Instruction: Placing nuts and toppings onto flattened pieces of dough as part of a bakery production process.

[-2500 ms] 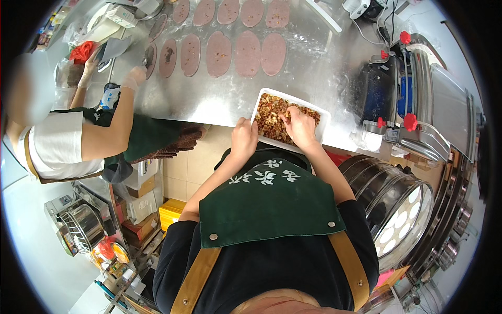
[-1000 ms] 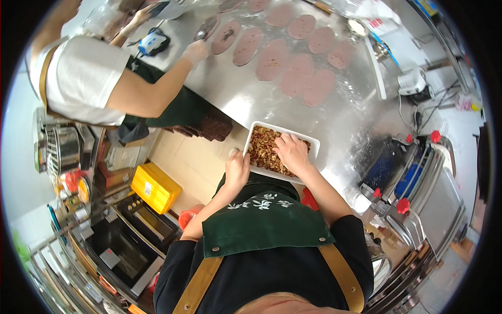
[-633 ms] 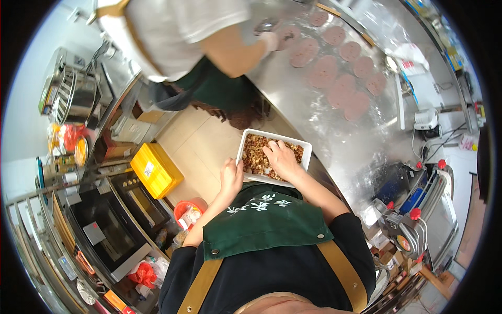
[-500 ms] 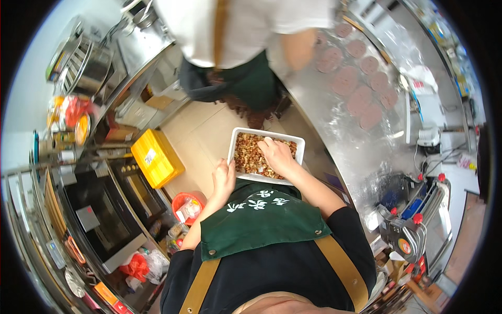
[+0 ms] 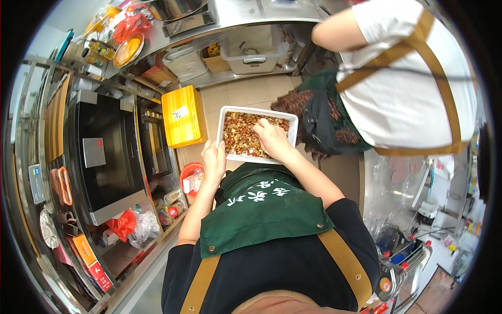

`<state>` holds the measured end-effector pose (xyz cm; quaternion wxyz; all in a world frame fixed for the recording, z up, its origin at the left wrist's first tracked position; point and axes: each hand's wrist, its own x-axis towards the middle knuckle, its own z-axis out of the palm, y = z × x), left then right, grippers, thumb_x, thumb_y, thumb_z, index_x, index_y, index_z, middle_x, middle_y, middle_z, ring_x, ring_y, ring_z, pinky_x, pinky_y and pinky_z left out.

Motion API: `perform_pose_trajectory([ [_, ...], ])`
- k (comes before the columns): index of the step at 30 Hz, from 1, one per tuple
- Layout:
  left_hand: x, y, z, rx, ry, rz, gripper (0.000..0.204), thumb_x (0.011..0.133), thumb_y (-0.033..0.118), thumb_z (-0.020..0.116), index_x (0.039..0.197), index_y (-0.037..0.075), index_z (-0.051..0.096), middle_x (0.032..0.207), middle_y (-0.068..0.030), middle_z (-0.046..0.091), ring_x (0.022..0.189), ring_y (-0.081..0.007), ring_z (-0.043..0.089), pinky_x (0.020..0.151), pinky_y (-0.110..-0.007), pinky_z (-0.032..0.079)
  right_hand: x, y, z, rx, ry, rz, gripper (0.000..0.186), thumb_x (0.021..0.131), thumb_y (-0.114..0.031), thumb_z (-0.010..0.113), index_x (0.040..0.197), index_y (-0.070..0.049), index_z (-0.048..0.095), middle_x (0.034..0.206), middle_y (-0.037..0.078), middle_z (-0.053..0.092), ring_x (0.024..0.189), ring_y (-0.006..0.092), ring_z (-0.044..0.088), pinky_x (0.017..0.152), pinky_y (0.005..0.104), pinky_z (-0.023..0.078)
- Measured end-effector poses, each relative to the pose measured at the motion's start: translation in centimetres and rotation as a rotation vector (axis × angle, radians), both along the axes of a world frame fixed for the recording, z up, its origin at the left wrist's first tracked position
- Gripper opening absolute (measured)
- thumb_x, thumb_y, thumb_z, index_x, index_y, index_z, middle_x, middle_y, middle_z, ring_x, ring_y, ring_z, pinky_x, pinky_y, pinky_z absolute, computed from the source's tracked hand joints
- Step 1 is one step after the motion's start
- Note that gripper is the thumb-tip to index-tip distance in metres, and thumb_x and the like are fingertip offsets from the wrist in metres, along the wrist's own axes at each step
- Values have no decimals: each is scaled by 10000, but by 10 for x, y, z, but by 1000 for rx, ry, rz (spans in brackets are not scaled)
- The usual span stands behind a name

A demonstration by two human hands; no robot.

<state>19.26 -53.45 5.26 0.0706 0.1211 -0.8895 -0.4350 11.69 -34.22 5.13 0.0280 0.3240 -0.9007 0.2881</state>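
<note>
From my remote view I see the left hand (image 5: pixel 213 161) with its fingers clamped on the lower left edge of the white rectangular plastic tray (image 5: pixel 294 126), which is held over the beige tiled floor (image 5: pixel 230 95), in front of the dark green apron (image 5: pixel 264 217), and carries chopped brown nut pieces (image 5: pixel 239 135). The right hand (image 5: pixel 274 141) reaches into it, fingers bunched together with their tips among the pieces, though from here I cannot tell whether they pinch any. I see a yellow rectangular box (image 5: pixel 188 128) left of the tray and a white-shirted co-worker (image 5: pixel 397 104) to the right.
</note>
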Motion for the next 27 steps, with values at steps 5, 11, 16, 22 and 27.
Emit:
perform_pose_trajectory([
  [5,-8,-27,-7,12,3,108,255,858,175,502,759,-52,561,691,-173,505,642,-303,522,614,-390,400,-29,-37,-5,120,-59,53,109,805,-150,552,822,-44,530,799,148,559,635,318,602,555,416,483],
  [11,-50,-53,-11,38,-27,166,261,850,164,492,696,-43,539,679,-200,497,658,-358,519,628,-428,400,-74,-75,-1,203,-37,59,279,750,-313,650,840,-62,568,893,108,557,880,252,518,700,377,460],
  [16,-124,-66,-19,-17,-24,77,259,852,182,497,722,-33,562,662,-191,503,666,-348,525,646,-420,410,-131,-85,-6,228,9,17,442,717,-267,676,1114,-106,569,1054,128,496,993,292,464,814,414,399],
  [22,-225,-72,-19,-116,-87,-148,246,851,196,511,783,-31,576,752,-197,519,730,-365,537,665,-423,415,-192,-91,-14,187,-18,223,225,757,-178,534,948,-87,608,919,112,516,921,272,502,734,384,448],
  [27,-281,-62,-10,-118,-68,-238,249,861,201,499,794,-24,584,747,-197,521,718,-371,542,663,-430,422,-253,-75,-4,374,-72,-59,366,707,-234,669,1029,-74,600,953,110,514,924,276,497,748,388,438],
])
